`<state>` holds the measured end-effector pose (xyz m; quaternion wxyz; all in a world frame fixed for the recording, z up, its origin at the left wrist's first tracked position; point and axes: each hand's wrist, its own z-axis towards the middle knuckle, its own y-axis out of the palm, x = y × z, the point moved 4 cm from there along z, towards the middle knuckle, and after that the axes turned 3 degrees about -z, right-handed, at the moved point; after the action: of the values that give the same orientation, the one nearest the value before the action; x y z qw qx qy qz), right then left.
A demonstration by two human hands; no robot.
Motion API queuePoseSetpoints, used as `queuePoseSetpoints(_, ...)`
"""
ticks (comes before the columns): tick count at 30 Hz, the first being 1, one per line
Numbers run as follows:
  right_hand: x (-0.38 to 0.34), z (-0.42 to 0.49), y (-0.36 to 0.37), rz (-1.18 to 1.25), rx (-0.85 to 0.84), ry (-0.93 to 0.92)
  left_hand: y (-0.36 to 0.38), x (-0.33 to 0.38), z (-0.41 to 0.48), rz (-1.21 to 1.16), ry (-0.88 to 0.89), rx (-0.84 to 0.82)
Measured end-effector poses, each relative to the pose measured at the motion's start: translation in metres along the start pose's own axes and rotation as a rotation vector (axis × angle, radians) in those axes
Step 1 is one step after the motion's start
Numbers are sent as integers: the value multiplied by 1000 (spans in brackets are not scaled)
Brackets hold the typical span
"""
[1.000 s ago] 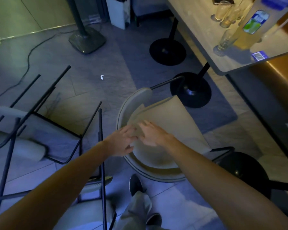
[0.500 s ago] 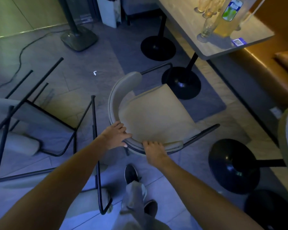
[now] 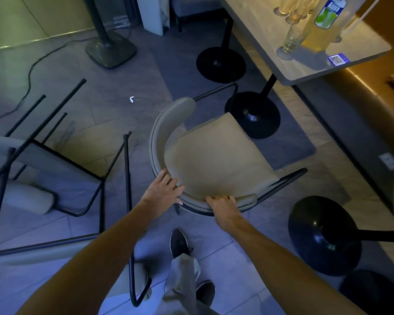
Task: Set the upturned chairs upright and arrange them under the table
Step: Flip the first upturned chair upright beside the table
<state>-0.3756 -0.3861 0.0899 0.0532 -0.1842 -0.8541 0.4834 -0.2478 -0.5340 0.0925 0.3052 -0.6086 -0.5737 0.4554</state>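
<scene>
Since a second ago you have brought the beige padded chair with the curved backrest and black metal frame (image 3: pixel 214 160) from a tipped pose to standing on its legs, and your hands have slid from the seat down to the near arc of the backrest.

At the far left, two more beige chairs with black metal legs (image 3: pixel 55 169) lie overturned on the grey tiled floor (image 3: pixel 114 92), their legs pointing up and outward, one leg rising just beside your left forearm. A dark square-based floor stand (image 3: pixel 110 50) sits beyond them, with a black cable (image 3: pixel 30 73) trailing from it.

Your left hand (image 3: pixel 162 194) rests on the left side of the backrest curve, fingers spread flat over the top edge and thumb underneath, not closed tight. Your right hand (image 3: pixel 223 206) is curled over the rear of the backrest rim, fingers wrapped on the padding in a firm hold. Your dark shoe (image 3: pixel 179 243) stands just behind the chair.

The upright chair sits on the floor facing the pale rectangular table (image 3: pixel 259 28), near its black round pedestal base (image 3: pixel 253 114) but not yet tucked beneath the top. On the table stand clear drinking glasses (image 3: pixel 292 39) and a tall yellow pitcher with a green label (image 3: pixel 323 26).
</scene>
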Motion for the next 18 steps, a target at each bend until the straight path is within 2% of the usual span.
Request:
queuePoseSetpoints(7, 59, 34, -26, 3, -9, -8, -20, -8, 55, -40, -84, -8)
queuePoseSetpoints(18, 116, 127, -81, -51, 16, 84, -34, -74, 153, -120, -145, 151)
